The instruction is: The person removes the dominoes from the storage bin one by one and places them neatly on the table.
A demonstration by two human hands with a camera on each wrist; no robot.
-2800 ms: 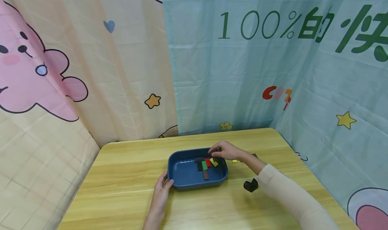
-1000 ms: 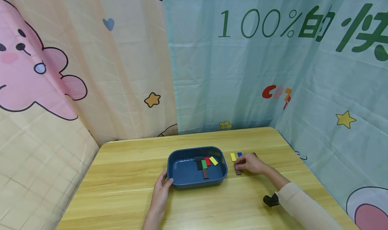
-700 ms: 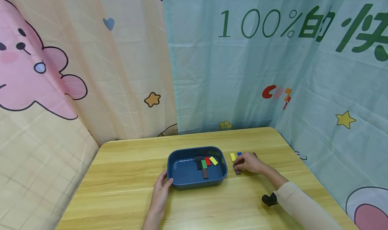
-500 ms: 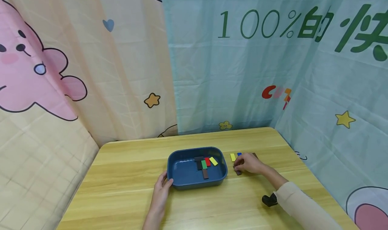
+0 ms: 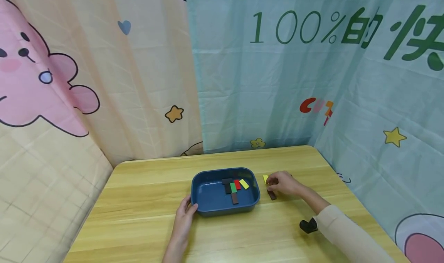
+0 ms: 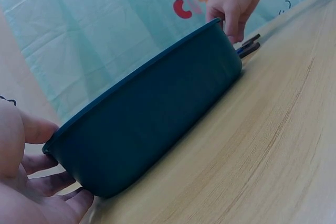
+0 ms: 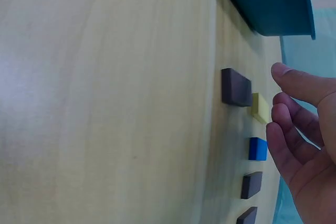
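Observation:
My left hand (image 5: 183,216) holds the near left corner of a dark blue rectangular bin (image 5: 225,213), thumb on the rim and fingers against the outer wall in the left wrist view. Right of the bin, my right hand (image 5: 286,184) hovers over small flat domino-like blocks. In the right wrist view its thumb and fingers stand apart with nothing between them. Below them are a dark brown block (image 7: 236,87) and a yellow block (image 7: 259,108). A blue block (image 7: 258,149) lies beside the fingers, with two more brown blocks (image 7: 251,185) further along, mostly hidden in the head view.
Inside the bin lie a red block (image 5: 237,184), a green block (image 5: 233,188), a yellow block (image 5: 244,184), a brown block (image 5: 234,198) and two black ones (image 5: 227,188). Printed curtains (image 5: 256,82) stand behind the wooden table (image 5: 145,201).
My right hand moved from inside the bin, a dark block at its fingertips, to the table on the right. It turned a brown block there, then let go and shifted slightly away. Left hand stayed.

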